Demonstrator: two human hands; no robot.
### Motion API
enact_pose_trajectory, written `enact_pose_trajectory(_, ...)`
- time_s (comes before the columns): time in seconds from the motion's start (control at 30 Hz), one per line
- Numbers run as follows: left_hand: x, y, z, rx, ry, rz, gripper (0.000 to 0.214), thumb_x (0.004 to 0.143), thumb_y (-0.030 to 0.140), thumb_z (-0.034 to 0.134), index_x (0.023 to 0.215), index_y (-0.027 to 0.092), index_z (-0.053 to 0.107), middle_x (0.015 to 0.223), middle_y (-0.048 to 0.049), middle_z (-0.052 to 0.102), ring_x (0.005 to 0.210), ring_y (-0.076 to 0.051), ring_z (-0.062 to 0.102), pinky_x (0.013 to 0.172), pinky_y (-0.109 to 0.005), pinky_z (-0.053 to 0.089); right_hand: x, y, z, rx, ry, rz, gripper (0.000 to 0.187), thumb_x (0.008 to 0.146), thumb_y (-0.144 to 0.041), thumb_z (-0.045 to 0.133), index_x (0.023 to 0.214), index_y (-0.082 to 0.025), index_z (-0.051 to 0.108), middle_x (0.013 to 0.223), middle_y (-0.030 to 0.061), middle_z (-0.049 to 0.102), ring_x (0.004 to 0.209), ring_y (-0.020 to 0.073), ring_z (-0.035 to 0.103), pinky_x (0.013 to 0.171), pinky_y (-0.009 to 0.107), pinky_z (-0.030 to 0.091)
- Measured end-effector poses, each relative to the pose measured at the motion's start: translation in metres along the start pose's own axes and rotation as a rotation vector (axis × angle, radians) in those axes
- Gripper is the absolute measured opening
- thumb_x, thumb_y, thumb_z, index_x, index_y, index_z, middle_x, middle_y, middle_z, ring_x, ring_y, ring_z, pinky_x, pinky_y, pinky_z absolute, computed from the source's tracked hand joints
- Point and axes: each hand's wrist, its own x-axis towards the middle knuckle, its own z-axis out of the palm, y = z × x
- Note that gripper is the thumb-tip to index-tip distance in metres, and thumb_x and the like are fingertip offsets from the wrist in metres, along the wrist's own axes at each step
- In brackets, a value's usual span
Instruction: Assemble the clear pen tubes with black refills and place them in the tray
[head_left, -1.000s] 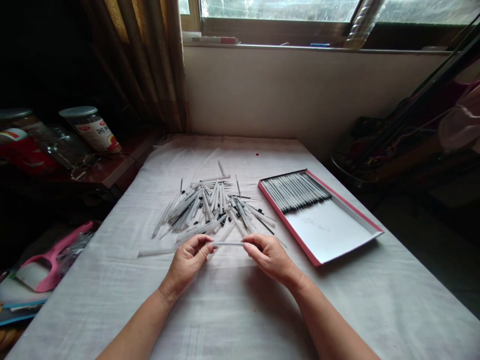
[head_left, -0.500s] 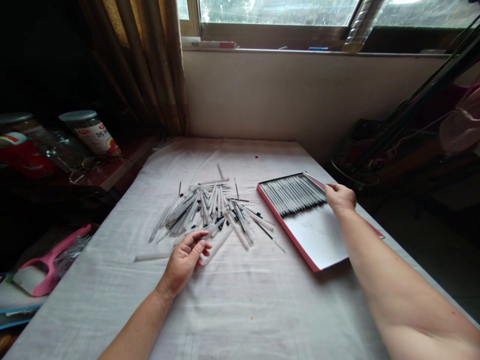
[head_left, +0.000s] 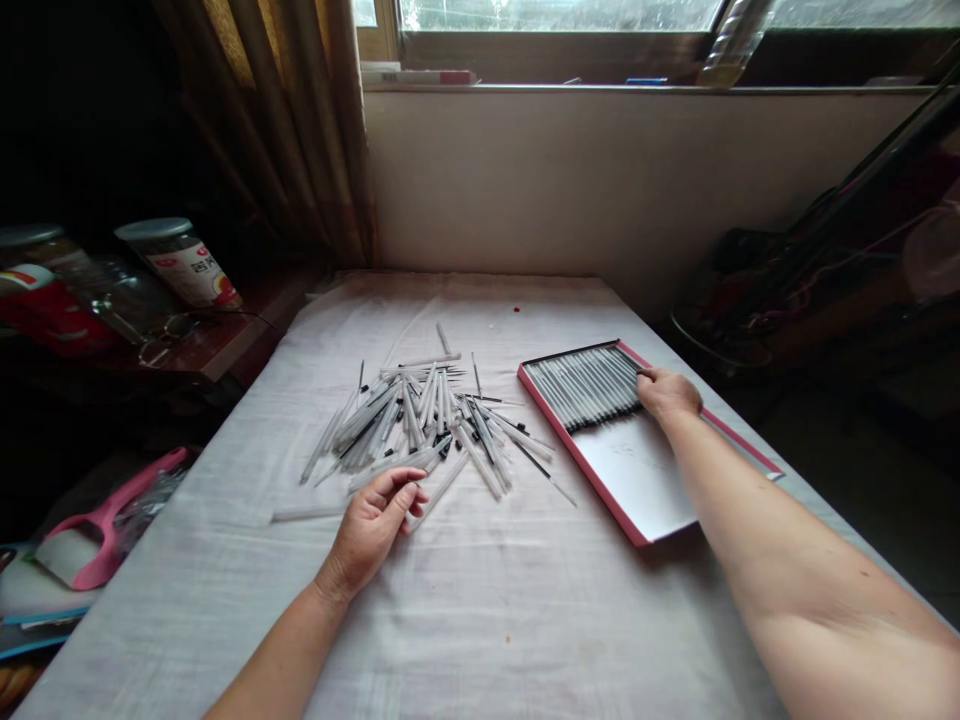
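My right hand (head_left: pixel 670 393) is closed in a pinch at the dark end of a pen at the right end of the row of pens (head_left: pixel 589 385). This row of clear pens with dark ends lies side by side in the far half of a shallow pink-edged box (head_left: pixel 581 462). The box's white floor shows in the near half. My left hand (head_left: pixel 379 515) rests beside the near edge of a loose heap of clear pen barrels, thin refills and small black parts (head_left: pixel 420 410). Its fingers are loosely curled and apart, with nothing visible in them.
A pale cloth covers the table (head_left: pixel 465 620). At the left stand a lidded jar (head_left: pixel 184 262) and a pair of glasses (head_left: pixel 165 340); lower down is a pink-handled item (head_left: pixel 105 520). A wall and window sill (head_left: pixel 525 88) close off the far side.
My right hand has lowered and moved slightly left, bringing the pen from over the box's right edge down to the end of the row. My left hand has barely moved.
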Motion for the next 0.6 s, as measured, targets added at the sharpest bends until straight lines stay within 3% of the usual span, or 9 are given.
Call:
enact_pose_trajectory(0.27,0.0,0.003,0.001,0.006,-0.005,0.009,0.041,0.072,0.049,0.069,0.095,0.015,0.067,0.074,-0.0043,0.068,0.061,-0.012,0.06,0.046,-0.019,0.044,-0.014,-0.014,-0.015,-0.086,0.018,-0.094,0.041,0.083,-0.028,0.049,0.116,-0.02,0.072,0.11,0.0171,0.07,0.096,0.0323,0.066,0.077,0.038,0.05)
enact_pose_trajectory(0.43,-0.001,0.006,0.001,0.003,-0.014,0.005,0.043,0.07,0.05,0.07,0.094,0.014,0.067,0.074,-0.0045,0.068,0.061,-0.013,0.06,0.046,-0.019,0.044,-0.065,-0.055,-0.023,0.014,0.137,-0.483,0.036,0.088,-0.029,0.048,0.112,-0.02,0.072,0.114,0.0113,0.069,0.102,0.0255,0.063,0.083,0.032,0.048)
enact_pose_trajectory(0.53,-0.001,0.008,0.002,-0.011,-0.021,-0.003,0.044,0.069,0.051,0.071,0.093,0.014,0.067,0.073,-0.0043,0.068,0.061,-0.012,0.06,0.046,-0.019,0.043,-0.11,-0.078,-0.024,-0.026,0.067,-0.729,0.031,0.09,-0.031,0.048,0.104,-0.022,0.074,0.109,0.0075,0.07,0.1,0.022,0.063,0.08,0.028,0.046)
enact_pose_trajectory(0.6,-0.002,0.008,0.002,-0.017,-0.028,-0.011,0.044,0.068,0.051,0.072,0.092,0.014,0.067,0.073,-0.0042,0.068,0.061,-0.012,0.059,0.046,-0.019,0.043,-0.138,-0.087,-0.024,-0.146,-0.078,-0.819,0.028,0.09,-0.034,0.049,0.096,-0.024,0.075,0.103,0.0058,0.072,0.093,0.0202,0.065,0.074,0.026,0.045)
